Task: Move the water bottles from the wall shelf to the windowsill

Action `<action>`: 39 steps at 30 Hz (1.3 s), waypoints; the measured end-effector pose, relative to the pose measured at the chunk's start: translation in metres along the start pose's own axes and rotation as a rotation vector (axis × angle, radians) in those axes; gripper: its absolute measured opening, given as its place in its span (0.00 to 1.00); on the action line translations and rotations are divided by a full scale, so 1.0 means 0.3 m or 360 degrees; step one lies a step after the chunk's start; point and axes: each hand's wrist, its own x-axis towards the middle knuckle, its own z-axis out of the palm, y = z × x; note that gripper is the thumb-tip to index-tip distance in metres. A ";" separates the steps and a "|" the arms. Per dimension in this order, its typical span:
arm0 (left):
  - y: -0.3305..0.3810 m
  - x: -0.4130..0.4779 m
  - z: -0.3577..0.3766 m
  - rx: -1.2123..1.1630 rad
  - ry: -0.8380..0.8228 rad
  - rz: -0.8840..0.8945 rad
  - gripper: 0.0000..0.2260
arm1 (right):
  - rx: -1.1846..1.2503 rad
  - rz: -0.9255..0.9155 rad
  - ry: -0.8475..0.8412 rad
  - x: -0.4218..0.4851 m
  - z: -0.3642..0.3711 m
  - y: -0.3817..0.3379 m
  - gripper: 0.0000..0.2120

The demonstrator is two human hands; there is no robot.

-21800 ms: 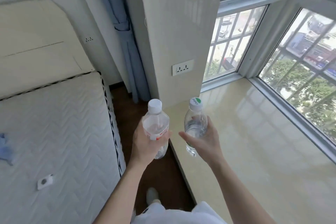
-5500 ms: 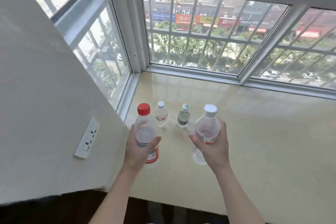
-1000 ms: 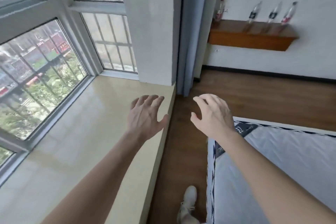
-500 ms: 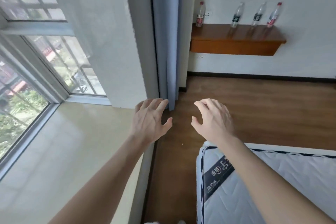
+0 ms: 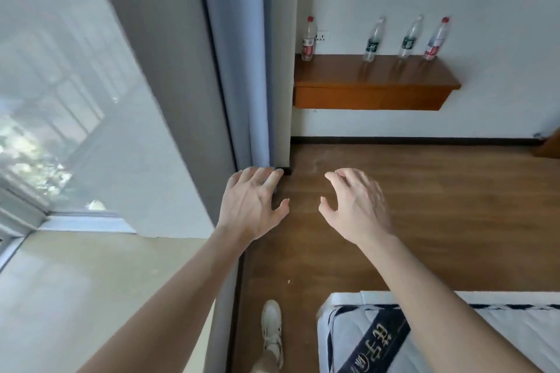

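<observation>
A wooden wall shelf point(image 5: 375, 86) hangs on the far white wall. Several clear water bottles stand on it: a red-capped one point(image 5: 308, 39) at the left end, two with dark green labels point(image 5: 373, 39) point(image 5: 409, 37), and another red-capped one point(image 5: 436, 39) at the right. My left hand point(image 5: 253, 203) and my right hand point(image 5: 357, 206) are stretched out in front of me, both empty with fingers spread, well short of the shelf. The cream windowsill point(image 5: 91, 288) lies at the lower left.
A blue curtain point(image 5: 242, 54) and a grey pillar point(image 5: 157, 70) stand between the windowsill and the shelf. A mattress corner point(image 5: 375, 336) sits at the lower right. Brown wood floor point(image 5: 439, 209) stretches to the shelf wall. My white shoe point(image 5: 271, 330) is on the floor.
The view has turned away from the window and moved closer to the shelf wall. Both hands stay empty and spread in front of me.
</observation>
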 end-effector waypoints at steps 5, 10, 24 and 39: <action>-0.088 0.347 0.079 -0.0061 -0.0024 0.0049 0.26 | -0.0067 0.0059 0.0008 0.329 0.064 0.058 0.20; -0.137 0.641 0.128 -0.0059 -0.0088 0.0094 0.27 | -0.0093 0.0139 0.0000 0.591 0.122 0.124 0.21; -0.072 1.274 0.383 -0.0099 -0.0197 0.0211 0.27 | -0.0165 0.0321 -0.0077 1.077 0.268 0.427 0.24; 0.299 2.255 0.689 -0.0196 -0.0207 0.0133 0.27 | -0.0124 0.0304 -0.0061 1.850 0.364 1.178 0.21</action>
